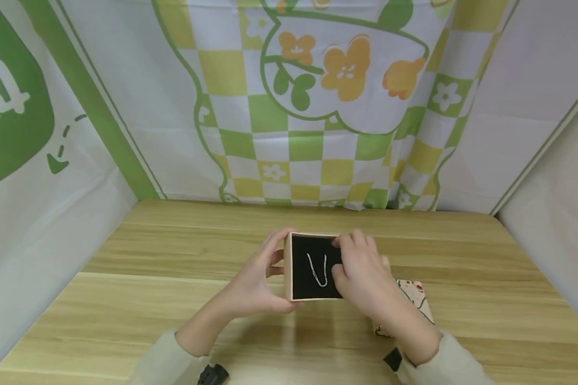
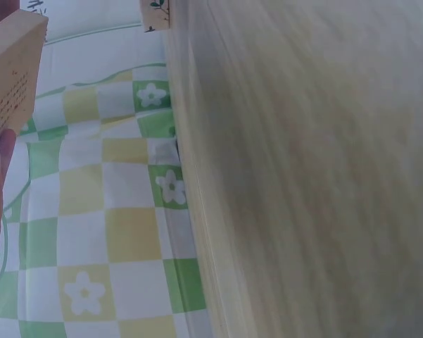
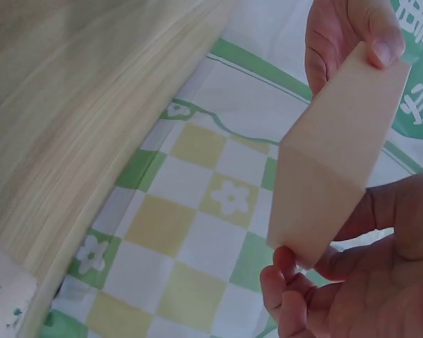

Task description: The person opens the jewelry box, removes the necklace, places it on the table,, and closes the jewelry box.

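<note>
A shallow box (image 1: 288, 267) with pale walls and a black lining is held above the table, its open side facing up toward the head camera. On the lining lies a thin silver chain (image 1: 321, 282) in a U shape. My left hand (image 1: 255, 280) grips the box's left side, thumb at the near edge and fingers at the far edge. My right hand (image 1: 366, 270) is curled over the right side, its thumb and forefinger reaching inside onto the lining. In the right wrist view, other right-hand fingers (image 3: 285, 257) touch the box's outside. The right wall is hidden from the head view.
A patterned box or lid (image 1: 416, 294) lies on the wooden table (image 1: 173, 256), partly under my right forearm. Behind the table hangs a green and yellow checked cloth (image 1: 308, 144). White fabric walls (image 1: 534, 133) stand at the sides.
</note>
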`<state>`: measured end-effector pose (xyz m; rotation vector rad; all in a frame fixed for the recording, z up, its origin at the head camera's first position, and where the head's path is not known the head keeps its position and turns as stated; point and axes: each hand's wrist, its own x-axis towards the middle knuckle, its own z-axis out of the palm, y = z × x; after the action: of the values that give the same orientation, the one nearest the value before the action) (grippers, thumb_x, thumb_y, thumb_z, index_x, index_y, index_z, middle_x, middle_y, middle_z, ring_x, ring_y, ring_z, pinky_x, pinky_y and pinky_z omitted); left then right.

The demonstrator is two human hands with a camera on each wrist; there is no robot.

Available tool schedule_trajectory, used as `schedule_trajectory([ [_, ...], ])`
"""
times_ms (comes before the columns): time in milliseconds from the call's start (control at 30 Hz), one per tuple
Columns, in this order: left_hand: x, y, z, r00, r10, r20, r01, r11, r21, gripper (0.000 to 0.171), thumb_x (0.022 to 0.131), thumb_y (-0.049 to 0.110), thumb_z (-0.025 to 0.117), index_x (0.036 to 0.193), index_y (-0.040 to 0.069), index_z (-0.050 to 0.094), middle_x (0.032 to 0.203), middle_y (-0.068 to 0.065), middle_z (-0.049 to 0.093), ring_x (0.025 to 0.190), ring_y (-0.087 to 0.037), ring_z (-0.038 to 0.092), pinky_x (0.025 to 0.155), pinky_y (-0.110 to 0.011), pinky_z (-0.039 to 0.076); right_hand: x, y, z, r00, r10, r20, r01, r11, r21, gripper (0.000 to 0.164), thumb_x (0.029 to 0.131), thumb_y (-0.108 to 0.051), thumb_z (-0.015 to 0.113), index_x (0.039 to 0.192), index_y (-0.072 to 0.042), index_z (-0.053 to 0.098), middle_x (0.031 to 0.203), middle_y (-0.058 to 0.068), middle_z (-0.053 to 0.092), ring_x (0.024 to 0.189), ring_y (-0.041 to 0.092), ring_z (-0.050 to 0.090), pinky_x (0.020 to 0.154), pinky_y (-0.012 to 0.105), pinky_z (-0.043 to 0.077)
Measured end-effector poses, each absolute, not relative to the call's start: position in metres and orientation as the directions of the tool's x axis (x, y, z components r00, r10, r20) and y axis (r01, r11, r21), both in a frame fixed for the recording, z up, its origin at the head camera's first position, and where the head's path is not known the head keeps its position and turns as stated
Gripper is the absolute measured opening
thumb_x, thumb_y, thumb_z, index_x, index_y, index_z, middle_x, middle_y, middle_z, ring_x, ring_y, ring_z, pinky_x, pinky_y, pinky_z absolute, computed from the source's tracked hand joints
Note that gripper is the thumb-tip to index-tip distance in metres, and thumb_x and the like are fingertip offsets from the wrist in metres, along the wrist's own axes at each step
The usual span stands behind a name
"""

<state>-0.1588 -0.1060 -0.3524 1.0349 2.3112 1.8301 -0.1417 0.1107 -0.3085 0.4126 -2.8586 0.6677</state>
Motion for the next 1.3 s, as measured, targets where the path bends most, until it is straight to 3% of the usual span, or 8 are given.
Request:
schedule_trajectory([
  [133, -0.158, -0.105, -0.352, -0.780, 0.507, 0.367, 0.476, 0.101, 0.874, 0.110, 0.059, -0.005, 0.089, 0.149, 0.020, 0.031, 0.146, -0.004, 0.038, 0.127, -0.029, 0.057, 0.090, -0.035, 0.057, -0.144, 0.116, -0.308, -0.951, -0.235, 0.202, -0.307, 0.792, -0.527, 0.026, 0.090, -0.009, 0.050, 0.113, -0.004, 0.061, 0.116, 0.011, 0.052, 0.118, 0.032, 0.045, 0.087, 0.053, 0.041],
  [300, -0.158, -0.106, -0.355, -0.778, 0.523, 0.348, 0.472, 0.121, 0.873, 0.110, 0.060, -0.003, 0.088, 0.150, 0.016, 0.029, 0.147, -0.003, 0.038, 0.128, -0.028, 0.056, 0.091, -0.035, 0.057, -0.149, 0.127, -0.306, -0.940, -0.300, 0.159, -0.329, 0.681, -0.655, 0.014, 0.088, -0.007, 0.047, 0.097, -0.005, 0.057, 0.099, 0.009, 0.045, 0.095, 0.026, 0.046, 0.081, 0.038, 0.039],
  [367, -0.158, -0.107, -0.355, -0.782, 0.521, 0.341, 0.458, 0.110, 0.882, 0.110, 0.060, -0.004, 0.088, 0.150, 0.017, 0.029, 0.147, -0.004, 0.040, 0.128, -0.027, 0.056, 0.092, -0.035, 0.057, -0.150, 0.130, -0.306, -0.931, -0.334, 0.147, -0.344, 0.668, -0.660, 0.017, 0.088, -0.008, 0.047, 0.101, -0.004, 0.057, 0.101, 0.010, 0.046, 0.093, 0.024, 0.046, 0.080, 0.036, 0.040],
  [567, -0.158, -0.108, -0.354, -0.790, 0.516, 0.330, 0.420, 0.063, 0.905, 0.110, 0.061, -0.006, 0.087, 0.151, 0.017, 0.027, 0.144, -0.009, 0.047, 0.127, -0.027, 0.056, 0.093, -0.035, 0.056, -0.151, 0.137, -0.307, -0.907, -0.388, 0.163, -0.397, 0.661, -0.636, 0.042, 0.098, -0.016, 0.045, 0.136, 0.000, 0.052, 0.135, 0.016, 0.052, 0.121, 0.033, 0.050, 0.103, 0.054, 0.041],
  [700, -0.159, -0.107, -0.355, -0.785, 0.521, 0.335, 0.436, 0.080, 0.897, 0.110, 0.060, -0.004, 0.088, 0.150, 0.019, 0.028, 0.145, -0.007, 0.046, 0.127, -0.026, 0.056, 0.093, -0.036, 0.056, -0.149, 0.139, -0.311, -0.889, -0.387, 0.244, -0.450, 0.642, -0.621, 0.036, 0.105, -0.019, 0.041, 0.132, 0.000, 0.056, 0.133, 0.016, 0.055, 0.131, 0.038, 0.044, 0.108, 0.059, 0.036],
  [867, -0.160, -0.107, -0.355, -0.769, 0.533, 0.353, 0.480, 0.118, 0.869, 0.110, 0.059, 0.000, 0.090, 0.149, 0.019, 0.029, 0.142, -0.004, 0.048, 0.126, -0.025, 0.053, 0.093, -0.037, 0.056, -0.148, 0.139, -0.317, -0.862, -0.370, 0.346, -0.506, 0.661, -0.554, 0.027, 0.104, -0.017, 0.047, 0.120, 0.000, 0.063, 0.122, 0.013, 0.059, 0.117, 0.035, 0.049, 0.098, 0.054, 0.042],
  [1133, -0.160, -0.107, -0.355, -0.764, 0.533, 0.364, 0.512, 0.159, 0.844, 0.109, 0.059, 0.004, 0.091, 0.149, 0.015, 0.030, 0.143, -0.005, 0.045, 0.126, -0.026, 0.050, 0.091, -0.035, 0.055, -0.148, 0.138, -0.316, -0.869, -0.272, 0.414, -0.485, 0.639, -0.597, 0.022, 0.096, -0.014, 0.065, 0.112, 0.000, 0.066, 0.123, 0.013, 0.061, 0.117, 0.035, 0.052, 0.093, 0.051, 0.046],
  [1300, -0.160, -0.107, -0.355, -0.776, 0.517, 0.360, 0.530, 0.227, 0.817, 0.110, 0.058, 0.010, 0.093, 0.148, 0.017, 0.031, 0.143, -0.002, 0.046, 0.124, -0.026, 0.049, 0.087, -0.033, 0.054, -0.148, 0.139, -0.313, -0.910, -0.208, 0.358, -0.405, 0.624, -0.668, 0.023, 0.092, -0.016, 0.070, 0.111, -0.003, 0.069, 0.110, 0.009, 0.062, 0.104, 0.027, 0.053, 0.078, 0.033, 0.048],
])
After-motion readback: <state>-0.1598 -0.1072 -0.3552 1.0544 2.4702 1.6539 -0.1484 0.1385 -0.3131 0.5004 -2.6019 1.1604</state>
